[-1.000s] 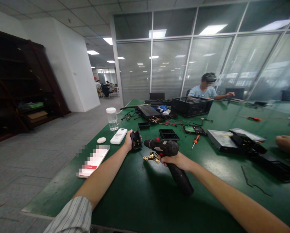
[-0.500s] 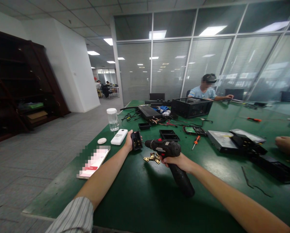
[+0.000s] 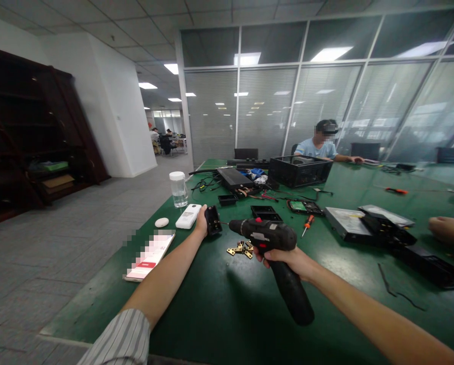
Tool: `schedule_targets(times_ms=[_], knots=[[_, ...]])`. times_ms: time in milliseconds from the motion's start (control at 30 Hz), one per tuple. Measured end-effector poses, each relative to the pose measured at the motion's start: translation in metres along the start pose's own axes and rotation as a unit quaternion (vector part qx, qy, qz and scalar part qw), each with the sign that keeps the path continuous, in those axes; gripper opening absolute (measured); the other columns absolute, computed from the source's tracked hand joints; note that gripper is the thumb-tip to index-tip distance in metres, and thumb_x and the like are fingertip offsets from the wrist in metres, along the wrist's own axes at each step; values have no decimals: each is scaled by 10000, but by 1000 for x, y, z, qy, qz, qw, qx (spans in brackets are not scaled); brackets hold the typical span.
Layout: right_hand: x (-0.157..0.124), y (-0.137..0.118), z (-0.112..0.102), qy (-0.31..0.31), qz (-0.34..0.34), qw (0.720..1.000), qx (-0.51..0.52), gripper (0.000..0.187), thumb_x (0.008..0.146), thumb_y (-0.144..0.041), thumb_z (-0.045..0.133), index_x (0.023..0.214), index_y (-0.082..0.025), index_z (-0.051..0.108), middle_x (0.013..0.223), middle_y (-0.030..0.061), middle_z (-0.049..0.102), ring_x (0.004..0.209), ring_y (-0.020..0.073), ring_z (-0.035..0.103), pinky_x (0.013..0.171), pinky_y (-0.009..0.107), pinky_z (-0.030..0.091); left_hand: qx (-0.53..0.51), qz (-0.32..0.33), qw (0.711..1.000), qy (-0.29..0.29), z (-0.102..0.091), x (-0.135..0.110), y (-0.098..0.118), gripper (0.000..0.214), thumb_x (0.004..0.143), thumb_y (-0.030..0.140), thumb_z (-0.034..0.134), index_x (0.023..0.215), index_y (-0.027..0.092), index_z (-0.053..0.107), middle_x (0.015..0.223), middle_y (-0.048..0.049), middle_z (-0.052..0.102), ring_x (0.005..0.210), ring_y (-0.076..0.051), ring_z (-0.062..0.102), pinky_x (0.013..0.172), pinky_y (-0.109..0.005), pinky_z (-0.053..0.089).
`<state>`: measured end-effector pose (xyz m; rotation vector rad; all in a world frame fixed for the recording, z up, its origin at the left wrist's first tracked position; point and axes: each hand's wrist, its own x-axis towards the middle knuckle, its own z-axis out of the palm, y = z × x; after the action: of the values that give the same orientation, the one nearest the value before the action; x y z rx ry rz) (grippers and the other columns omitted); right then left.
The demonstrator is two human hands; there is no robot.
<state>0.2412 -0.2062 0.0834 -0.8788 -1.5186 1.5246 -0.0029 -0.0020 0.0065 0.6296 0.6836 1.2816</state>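
Observation:
A small black plastic box [image 3: 213, 221], its open side turned toward the drill, is gripped in my left hand [image 3: 201, 223]. My right hand [image 3: 283, 259] is wrapped round the handle of a black cordless drill [image 3: 267, 233] with red buttons. The drill's bit points left at the box; whether its tip touches anything inside is too small to tell. Below the chuck, a little pile of brass-coloured metal pieces [image 3: 241, 250] lies on the green table [image 3: 211, 309]. Just beyond the drill sits a black two-part tray [image 3: 267, 213].
On the left are a phone [image 3: 150, 256], a white device [image 3: 188, 216] and a water bottle [image 3: 179, 190]. An orange screwdriver [image 3: 308, 225], a silver drive unit [image 3: 348, 223] and a black computer case [image 3: 301, 171] lie beyond. Another person's hand [image 3: 449, 230] rests at the right edge.
My right hand has drawn the drill slightly right and back from the box. The box has tilted a little in my left hand, so its inside shows less.

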Motion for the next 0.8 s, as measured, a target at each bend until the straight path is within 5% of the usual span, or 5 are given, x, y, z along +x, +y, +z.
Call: schedule_targets(times_ms=[267, 800], knots=[[-32, 5, -11, 35, -17, 999, 27, 295, 676, -286, 707, 933, -144, 680, 903, 89, 650, 753, 179, 578, 628, 299, 475, 26, 7, 998, -53, 3, -6, 2, 459, 848, 507, 436, 930, 104, 641, 682, -98, 679, 544, -222, 652, 481, -312, 494], [4, 18, -19, 9, 4, 998, -70, 195, 688, -246, 667, 860, -155, 673, 820, 49, 631, 710, 168, 562, 656, 303, 459, -3, 4, 999, -39, 13, -10, -7, 471, 835, 552, 439, 878, 126, 635, 637, -80, 652, 522, -211, 633, 475, -301, 472]])
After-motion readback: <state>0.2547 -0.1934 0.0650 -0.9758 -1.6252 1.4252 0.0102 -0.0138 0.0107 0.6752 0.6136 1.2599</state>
